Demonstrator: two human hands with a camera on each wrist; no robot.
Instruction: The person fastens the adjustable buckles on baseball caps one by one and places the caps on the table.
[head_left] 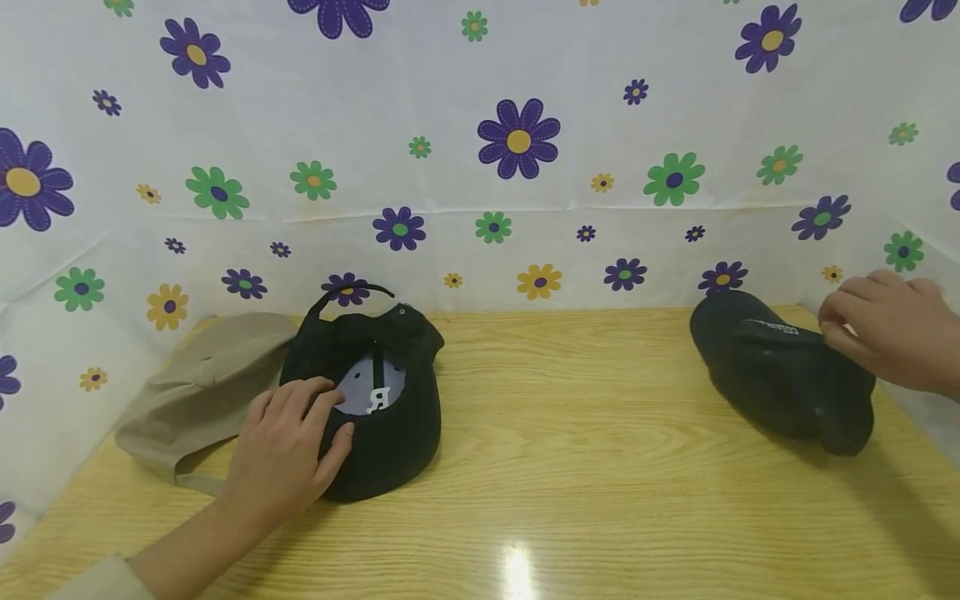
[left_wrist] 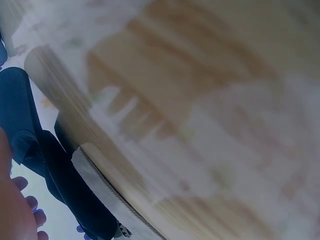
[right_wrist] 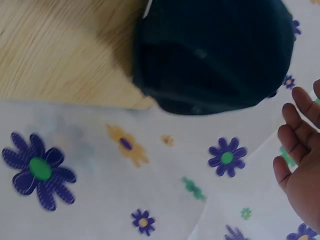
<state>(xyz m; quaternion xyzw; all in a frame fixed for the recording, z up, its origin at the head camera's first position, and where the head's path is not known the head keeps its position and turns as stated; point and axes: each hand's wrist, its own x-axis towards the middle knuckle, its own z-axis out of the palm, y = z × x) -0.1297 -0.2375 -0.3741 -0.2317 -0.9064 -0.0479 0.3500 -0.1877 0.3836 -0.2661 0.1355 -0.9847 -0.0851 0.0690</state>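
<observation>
A person's left hand (head_left: 288,437), grip relaxed, lies over an upturned black cap (head_left: 397,454) beside a beige cap (head_left: 202,375); the right hand (head_left: 896,333), grip released, hovers by a dark cap (head_left: 772,375) across the counter (head_left: 562,467).

Glare (head_left: 517,571) (left-wrist blur, perhaps motion).

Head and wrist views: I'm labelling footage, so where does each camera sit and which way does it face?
Head: on the head, facing forward and down over the table; left hand and right hand show.
Left wrist: on that wrist, facing the black strapback cap; part of the left hand shows.
Right wrist: on that wrist, facing the dark baseball cap; the right hand shows.
Head and right wrist share that cap.
</observation>
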